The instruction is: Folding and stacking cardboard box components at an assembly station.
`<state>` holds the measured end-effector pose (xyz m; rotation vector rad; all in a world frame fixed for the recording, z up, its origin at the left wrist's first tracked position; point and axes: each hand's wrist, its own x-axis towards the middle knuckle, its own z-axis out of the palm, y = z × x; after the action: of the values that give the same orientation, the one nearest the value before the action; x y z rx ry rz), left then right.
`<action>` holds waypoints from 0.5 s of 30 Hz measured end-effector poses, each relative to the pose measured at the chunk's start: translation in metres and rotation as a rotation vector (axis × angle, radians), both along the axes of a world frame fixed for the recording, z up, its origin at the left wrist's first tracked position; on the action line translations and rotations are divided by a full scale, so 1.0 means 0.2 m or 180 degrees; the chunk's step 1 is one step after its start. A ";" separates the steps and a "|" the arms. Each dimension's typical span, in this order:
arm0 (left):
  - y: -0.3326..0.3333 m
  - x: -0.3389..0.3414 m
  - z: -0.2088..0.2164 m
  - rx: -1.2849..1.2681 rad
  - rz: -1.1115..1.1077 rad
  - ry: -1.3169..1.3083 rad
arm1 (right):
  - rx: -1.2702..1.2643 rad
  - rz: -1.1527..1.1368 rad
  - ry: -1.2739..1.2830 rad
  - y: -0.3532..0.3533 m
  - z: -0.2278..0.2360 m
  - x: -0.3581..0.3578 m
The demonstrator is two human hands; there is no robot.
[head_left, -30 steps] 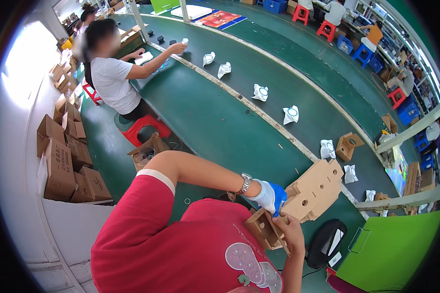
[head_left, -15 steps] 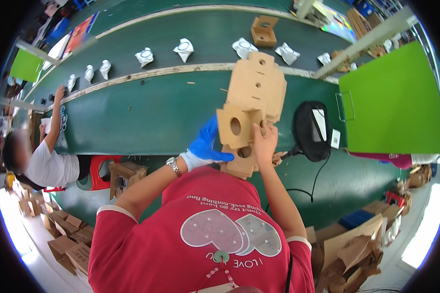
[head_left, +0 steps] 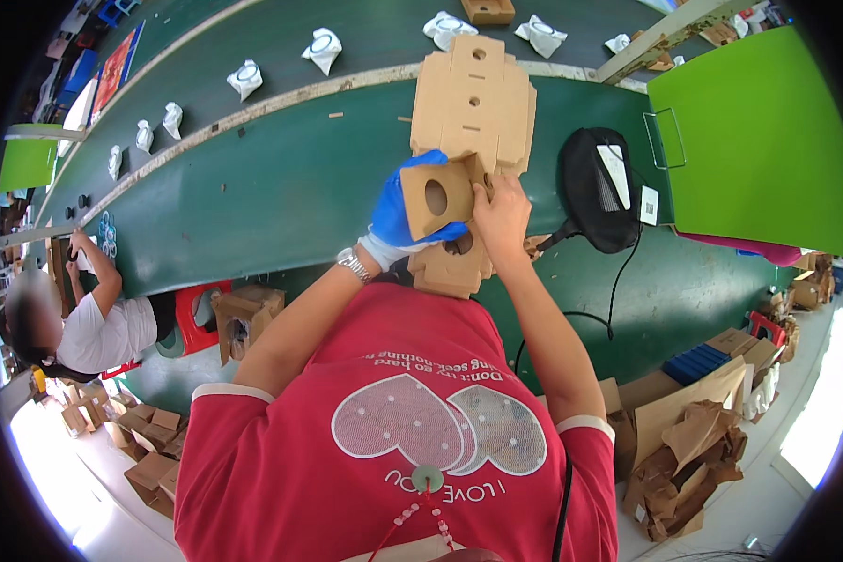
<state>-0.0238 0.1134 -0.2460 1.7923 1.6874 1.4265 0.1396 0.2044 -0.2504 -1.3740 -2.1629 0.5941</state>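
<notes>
A small brown cardboard box (head_left: 416,208), partly folded, has a large round hole in the panel toward me. My left hand (head_left: 391,217), in a blue coated glove, is wrapped round its left side and underside. Bare, my right hand (head_left: 503,223) pinches the box's right edge, where a side flap stands up; the fingertips are partly hidden. Beneath and beyond the box lies a stack of flat die-cut cardboard blanks (head_left: 498,131). Their lower part (head_left: 445,273) sticks out over the table edge near my shirt.
White-wrapped items (head_left: 322,51) stand along the dark conveyor belt (head_left: 281,42), with a small open box (head_left: 488,11). To the right are a black mesh racket-shaped object (head_left: 595,201) with a cable and a green panel (head_left: 749,140). A co-worker (head_left: 112,318) sits at the left.
My left hand has come up round the box's left side, and the box is tilted more. The co-worker's arm has drawn back from the belt. The whole view has shifted.
</notes>
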 end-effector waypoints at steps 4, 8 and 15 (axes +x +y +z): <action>-0.02 0.06 0.05 -0.0261 0.0054 -0.0560 | -0.0429 0.0143 -0.0225 0.04 0.06 0.01; -0.05 0.08 0.01 -0.0272 0.0202 -0.0708 | -0.0733 0.0227 -0.0655 0.06 0.10 -0.03; -0.02 0.10 0.06 -0.0361 0.0351 0.0298 | -0.0254 0.0380 -0.0793 0.06 0.02 -0.07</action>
<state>-0.0031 0.1090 -0.2335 1.7545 1.9009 1.2790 0.1266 0.2171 -0.2456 -1.4334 -2.4572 0.5856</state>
